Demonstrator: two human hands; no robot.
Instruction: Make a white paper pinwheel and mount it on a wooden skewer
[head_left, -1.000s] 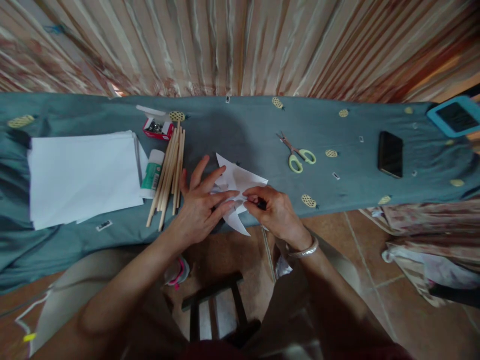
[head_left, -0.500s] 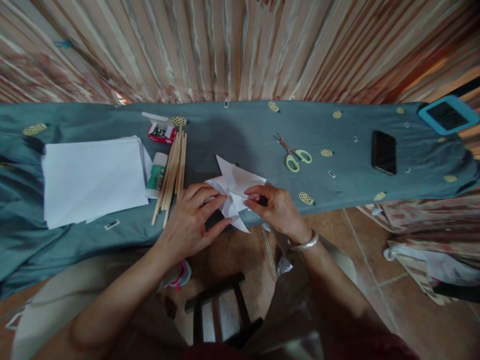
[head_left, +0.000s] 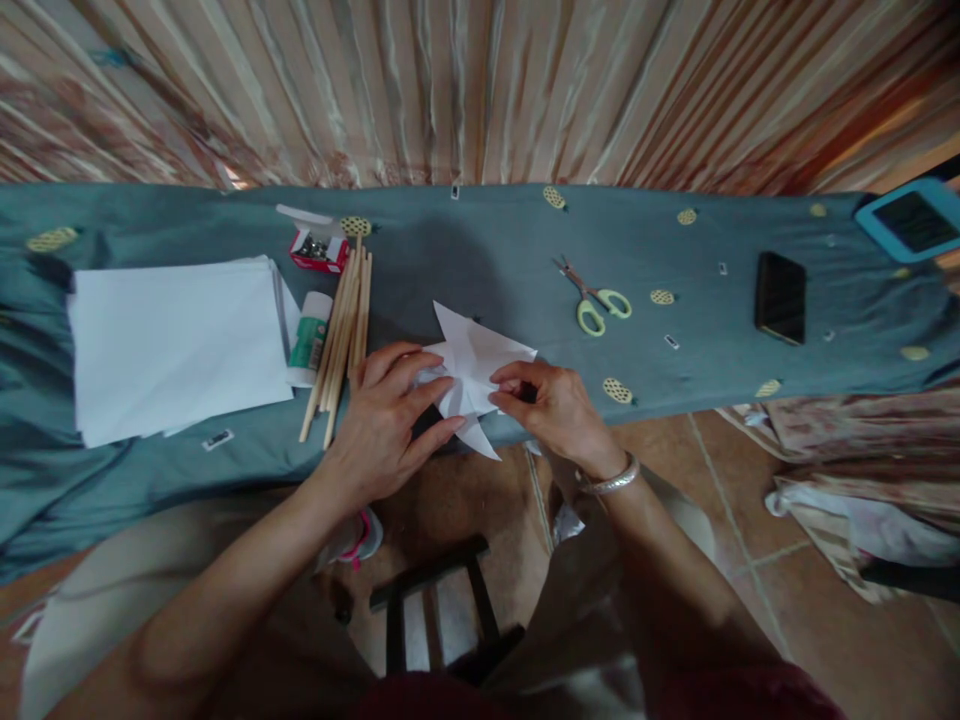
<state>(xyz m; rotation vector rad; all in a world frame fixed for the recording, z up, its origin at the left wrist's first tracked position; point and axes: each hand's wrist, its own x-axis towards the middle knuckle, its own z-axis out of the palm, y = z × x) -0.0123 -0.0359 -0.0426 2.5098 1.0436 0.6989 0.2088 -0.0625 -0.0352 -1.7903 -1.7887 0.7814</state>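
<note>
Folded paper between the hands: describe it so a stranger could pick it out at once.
On the blue-green tablecloth, find the wooden sticks. To their right, between the left hand and right hand, is the folded paper. Unlike the flat stack of white sheets, it is pointed like a pinwheel.

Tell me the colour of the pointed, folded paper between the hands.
The pointed, folded paper is white, shown best in the head view.

Folded paper (head_left: 481,347) matt; sticks (head_left: 345,325) smooth wood; bracelet (head_left: 613,479) shiny metal.
</note>
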